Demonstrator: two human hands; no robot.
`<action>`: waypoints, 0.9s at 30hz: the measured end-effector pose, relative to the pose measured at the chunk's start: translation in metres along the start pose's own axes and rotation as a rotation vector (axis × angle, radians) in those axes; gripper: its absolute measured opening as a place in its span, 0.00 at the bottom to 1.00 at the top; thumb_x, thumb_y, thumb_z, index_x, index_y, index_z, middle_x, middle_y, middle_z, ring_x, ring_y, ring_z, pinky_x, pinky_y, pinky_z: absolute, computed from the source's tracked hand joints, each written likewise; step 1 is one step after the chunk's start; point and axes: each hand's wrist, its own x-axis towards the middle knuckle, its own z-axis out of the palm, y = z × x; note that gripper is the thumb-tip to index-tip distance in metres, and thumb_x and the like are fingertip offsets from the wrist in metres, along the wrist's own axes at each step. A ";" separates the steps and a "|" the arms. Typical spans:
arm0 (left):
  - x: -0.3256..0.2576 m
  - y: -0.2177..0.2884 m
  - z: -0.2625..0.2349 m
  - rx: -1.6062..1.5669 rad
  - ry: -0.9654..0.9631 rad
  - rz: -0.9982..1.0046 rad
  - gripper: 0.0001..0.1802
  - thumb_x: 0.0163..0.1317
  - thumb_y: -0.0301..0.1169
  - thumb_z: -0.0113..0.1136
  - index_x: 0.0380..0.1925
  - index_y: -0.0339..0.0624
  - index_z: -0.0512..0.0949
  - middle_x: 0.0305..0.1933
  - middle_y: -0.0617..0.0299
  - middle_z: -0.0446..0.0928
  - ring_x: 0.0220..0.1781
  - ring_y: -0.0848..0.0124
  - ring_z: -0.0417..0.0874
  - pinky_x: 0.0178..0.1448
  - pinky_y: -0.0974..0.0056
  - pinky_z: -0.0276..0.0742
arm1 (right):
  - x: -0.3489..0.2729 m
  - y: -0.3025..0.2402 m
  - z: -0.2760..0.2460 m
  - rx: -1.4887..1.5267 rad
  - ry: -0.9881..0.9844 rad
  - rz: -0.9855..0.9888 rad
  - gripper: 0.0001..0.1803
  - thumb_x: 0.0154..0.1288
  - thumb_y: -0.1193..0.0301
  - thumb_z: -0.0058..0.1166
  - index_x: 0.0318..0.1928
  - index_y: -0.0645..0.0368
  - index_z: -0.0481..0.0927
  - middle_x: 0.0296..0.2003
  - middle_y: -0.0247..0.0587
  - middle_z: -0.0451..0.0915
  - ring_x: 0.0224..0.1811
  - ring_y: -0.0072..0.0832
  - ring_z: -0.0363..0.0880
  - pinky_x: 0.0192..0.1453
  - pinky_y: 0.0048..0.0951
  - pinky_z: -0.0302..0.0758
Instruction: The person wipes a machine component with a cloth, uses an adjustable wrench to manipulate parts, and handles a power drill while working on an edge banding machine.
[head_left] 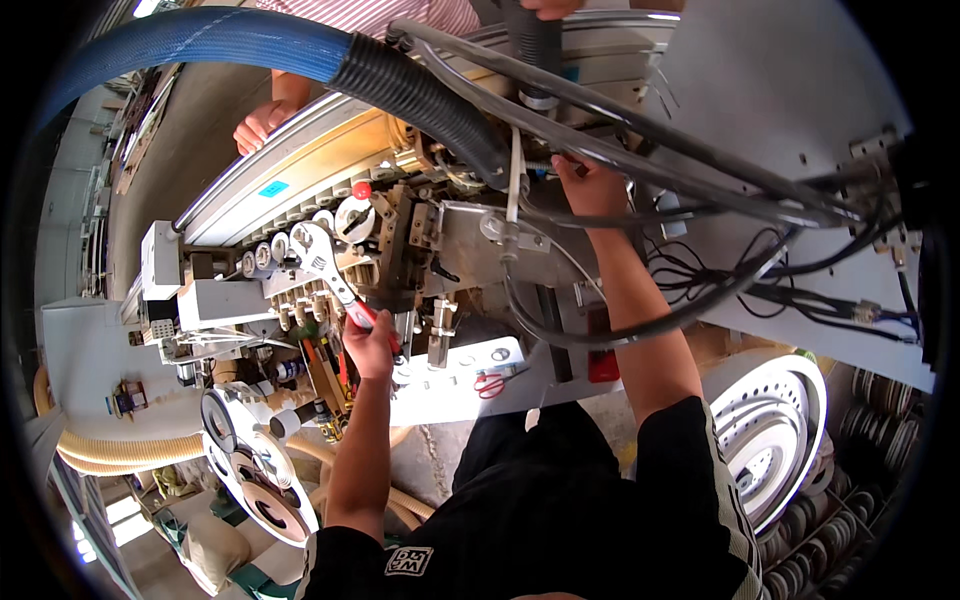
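Gripping a wrench, the left hand is near a box of tools; right hand's hold unclear.

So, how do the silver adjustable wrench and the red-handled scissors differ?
The silver, red-handled adjustable wrench is held in the left grip; the red-handled scissors lie on a flat white surface. The wrench has one straight handle, the scissors two looped ones. The wrench looks larger than the scissors. Both have red handles.

The red-handled adjustable wrench slants up-left.
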 end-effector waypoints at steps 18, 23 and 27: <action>-0.005 -0.002 0.005 0.039 -0.062 0.026 0.09 0.66 0.19 0.66 0.32 0.42 0.74 0.23 0.68 0.78 0.19 0.80 0.77 0.24 0.71 0.74 | 0.034 0.019 0.028 -0.176 0.039 -0.292 0.19 0.60 0.53 0.70 0.40 0.56 0.91 0.29 0.45 0.89 0.31 0.41 0.88 0.36 0.41 0.82; -0.001 -0.010 0.003 0.075 -0.084 0.048 0.09 0.65 0.20 0.66 0.33 0.41 0.74 0.24 0.69 0.78 0.21 0.81 0.78 0.26 0.71 0.74 | 0.030 0.058 0.011 -0.005 -0.080 -0.141 0.16 0.70 0.57 0.64 0.42 0.59 0.90 0.20 0.34 0.82 0.23 0.23 0.81 0.30 0.32 0.76; -0.003 -0.016 -0.006 0.092 -0.079 0.041 0.09 0.65 0.21 0.67 0.34 0.42 0.74 0.24 0.68 0.78 0.20 0.80 0.78 0.25 0.71 0.75 | 0.006 0.023 -0.023 0.149 -0.275 0.069 0.15 0.74 0.61 0.62 0.46 0.60 0.88 0.24 0.30 0.81 0.24 0.18 0.78 0.32 0.26 0.74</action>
